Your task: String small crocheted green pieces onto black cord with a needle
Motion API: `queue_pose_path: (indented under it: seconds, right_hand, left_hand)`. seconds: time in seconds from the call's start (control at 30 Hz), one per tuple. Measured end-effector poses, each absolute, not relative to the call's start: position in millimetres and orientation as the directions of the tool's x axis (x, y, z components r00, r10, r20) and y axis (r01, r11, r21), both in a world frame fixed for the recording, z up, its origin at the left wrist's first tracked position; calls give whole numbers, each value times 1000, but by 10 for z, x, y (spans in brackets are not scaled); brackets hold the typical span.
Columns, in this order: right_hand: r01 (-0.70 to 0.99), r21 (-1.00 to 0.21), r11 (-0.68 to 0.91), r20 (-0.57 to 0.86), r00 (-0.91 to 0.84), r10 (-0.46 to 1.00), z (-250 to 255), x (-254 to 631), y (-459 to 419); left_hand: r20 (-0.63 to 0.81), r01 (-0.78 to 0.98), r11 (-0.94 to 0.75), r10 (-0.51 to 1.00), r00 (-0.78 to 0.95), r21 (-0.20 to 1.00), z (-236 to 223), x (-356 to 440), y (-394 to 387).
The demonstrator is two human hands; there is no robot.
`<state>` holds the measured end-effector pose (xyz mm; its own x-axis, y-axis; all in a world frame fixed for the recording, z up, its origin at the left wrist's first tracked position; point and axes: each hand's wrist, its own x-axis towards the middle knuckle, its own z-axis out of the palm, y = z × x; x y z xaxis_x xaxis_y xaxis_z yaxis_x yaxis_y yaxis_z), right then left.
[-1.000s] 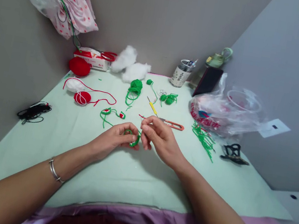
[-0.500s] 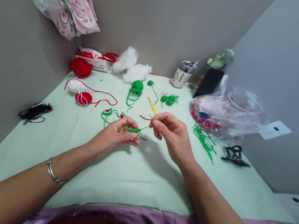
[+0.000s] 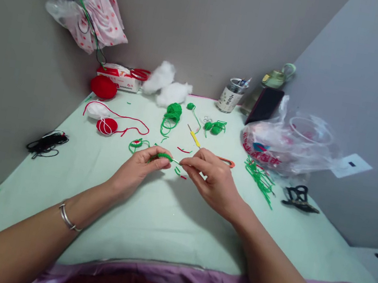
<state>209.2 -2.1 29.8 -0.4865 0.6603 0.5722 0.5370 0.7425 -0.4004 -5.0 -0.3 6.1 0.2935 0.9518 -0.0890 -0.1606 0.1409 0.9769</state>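
My left hand (image 3: 140, 168) pinches a small green crocheted piece (image 3: 163, 156) above the pale green table cover (image 3: 146, 217). My right hand (image 3: 210, 177) is closed in a pinch on a thin needle (image 3: 176, 161) whose tip meets the green piece. Short red and green yarn scraps (image 3: 180, 174) lie just under my hands. A yellow-handled crochet hook (image 3: 194, 136) and orange-handled snips (image 3: 227, 161) lie just beyond my right hand.
Green yarn (image 3: 172, 111), small green crocheted bits (image 3: 214, 126), a red and white yarn ball (image 3: 106, 124), a red ball (image 3: 103, 87), white stuffing (image 3: 167, 86), a pen cup (image 3: 231, 95), a plastic bag (image 3: 283, 143), green offcuts (image 3: 259, 176), black cord (image 3: 46, 143).
My right hand pulled away to the right, then came back toward the green piece with the needle. My left hand lifted the piece slightly.
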Motion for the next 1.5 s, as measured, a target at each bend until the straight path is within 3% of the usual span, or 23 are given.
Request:
queue_pose_path:
  seconds: [0.33, 0.53, 0.7, 0.9, 1.33, 1.5]
  right_hand:
    - [523, -402, 752, 562, -507, 653, 356, 2099, -40]
    - [539, -398, 742, 499, -551, 668, 388, 2106, -59]
    - [543, -483, 687, 456, -514, 726, 357, 2055, -80]
    - [496, -635, 592, 387, -459, 800, 318, 2002, -81]
    - [411, -758, 507, 346, -406, 846, 303, 1977, -56]
    - [347, -841, 415, 226, -472, 852, 314, 2031, -35]
  left_hand:
    - [-79, -126, 118, 956, 283, 985, 66, -47, -5]
    - [-23, 9, 22, 964, 264, 1000, 88, -53, 3]
    - [52, 93, -77, 970, 239, 993, 104, -51, -3]
    - [-12, 54, -2, 966, 258, 999, 78, -43, -1]
    - [17, -11, -15, 964, 266, 1000, 109, -25, -40]
    - [14, -9, -12, 968, 249, 1000, 141, -51, -20]
